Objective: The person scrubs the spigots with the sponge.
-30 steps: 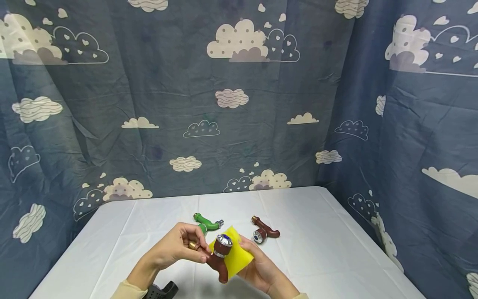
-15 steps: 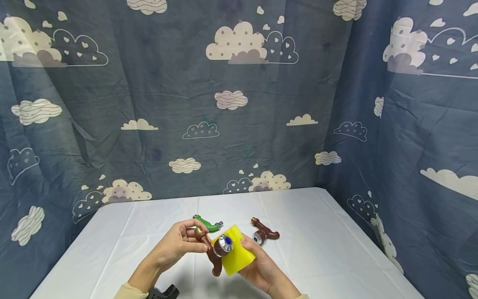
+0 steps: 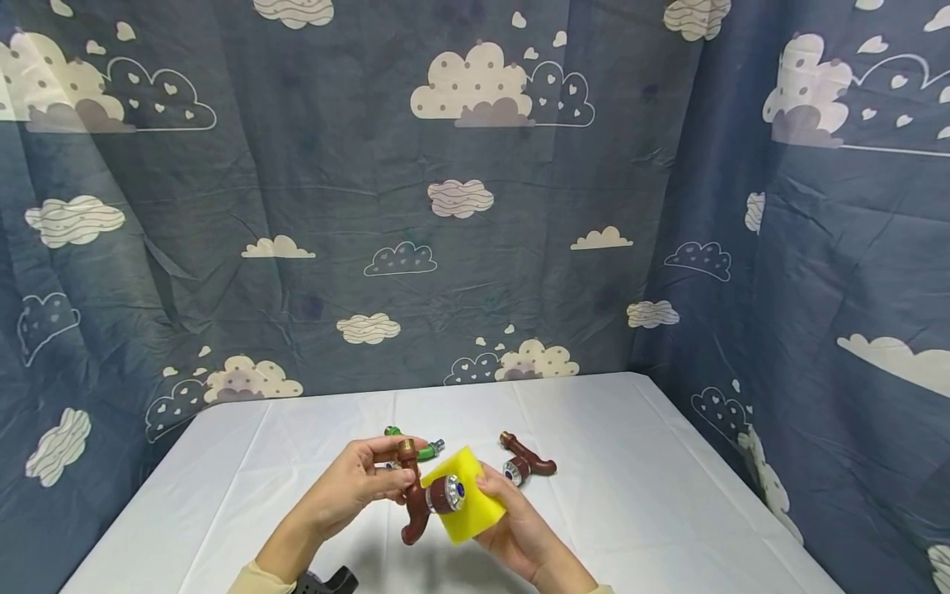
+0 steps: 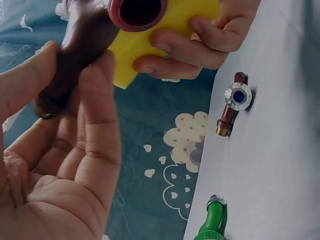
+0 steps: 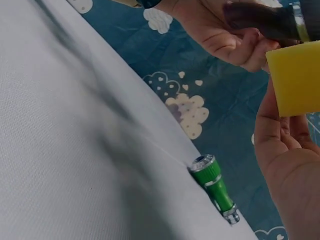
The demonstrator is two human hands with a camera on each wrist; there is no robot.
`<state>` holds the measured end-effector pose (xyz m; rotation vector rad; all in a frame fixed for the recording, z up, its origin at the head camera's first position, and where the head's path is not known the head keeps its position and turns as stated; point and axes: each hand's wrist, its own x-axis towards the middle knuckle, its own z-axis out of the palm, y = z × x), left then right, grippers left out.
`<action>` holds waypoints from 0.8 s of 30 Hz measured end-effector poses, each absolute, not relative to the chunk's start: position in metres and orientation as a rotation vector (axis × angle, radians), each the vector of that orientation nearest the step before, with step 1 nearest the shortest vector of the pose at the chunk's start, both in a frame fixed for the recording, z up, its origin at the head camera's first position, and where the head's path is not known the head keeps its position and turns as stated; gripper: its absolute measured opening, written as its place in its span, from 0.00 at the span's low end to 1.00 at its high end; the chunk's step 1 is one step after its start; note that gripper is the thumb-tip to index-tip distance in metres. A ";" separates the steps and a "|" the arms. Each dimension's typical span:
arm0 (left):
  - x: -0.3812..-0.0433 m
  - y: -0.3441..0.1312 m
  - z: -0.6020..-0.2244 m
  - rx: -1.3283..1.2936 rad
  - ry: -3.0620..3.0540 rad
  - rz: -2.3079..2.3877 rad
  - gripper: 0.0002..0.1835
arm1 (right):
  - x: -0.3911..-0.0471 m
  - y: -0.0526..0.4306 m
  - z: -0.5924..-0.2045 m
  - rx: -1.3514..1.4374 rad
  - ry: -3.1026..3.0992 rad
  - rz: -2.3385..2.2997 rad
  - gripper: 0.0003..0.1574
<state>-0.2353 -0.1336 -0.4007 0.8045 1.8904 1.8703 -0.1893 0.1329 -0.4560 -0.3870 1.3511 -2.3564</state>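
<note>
My left hand (image 3: 355, 483) pinches a brown tap (image 3: 416, 516) between thumb and fingers near its brass threaded end, above the table. The threaded end points up, the curved spout hangs down and the chrome-rimmed knob with a blue centre faces right. A yellow sponge (image 3: 478, 507) is held in my right hand (image 3: 523, 532), right behind the knob and overlapped by it. The left wrist view shows the tap's open spout mouth (image 4: 138, 11) close up, and fingers of the right hand (image 4: 192, 47) around the sponge.
On the white table (image 3: 631, 495) a second brown tap (image 3: 536, 459) lies to the right, behind the hands. A green tap (image 3: 430, 450) lies farther left, partly hidden by the left hand. Cloud-patterned curtains (image 3: 505, 272) stand behind the table and at its sides. A black object (image 3: 326, 582) shows at the left wrist.
The left hand has turned the brown tap: its threaded end has swung upward, its spout leftward, and its knob from facing up to facing right. The right hand and sponge stay almost in place.
</note>
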 end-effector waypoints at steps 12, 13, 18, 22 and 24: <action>-0.230 -0.130 -0.397 0.851 1.933 1.659 0.30 | -0.192 0.133 -0.459 -0.563 1.474 -2.224 0.19; -0.229 -0.130 -0.396 0.850 1.963 1.645 0.30 | -0.192 0.132 -0.458 -0.578 1.504 -2.216 0.19; -0.225 -0.128 -0.394 0.833 2.140 1.581 0.28 | -0.193 0.130 -0.457 -0.662 1.786 -2.139 0.18; -0.223 -0.128 -0.393 0.807 2.264 1.536 0.26 | -0.192 0.126 -0.457 -0.754 2.053 -2.036 0.21; -0.222 -0.127 -0.393 0.785 2.315 1.531 0.26 | -0.191 0.123 -0.457 -0.781 2.195 -1.994 0.20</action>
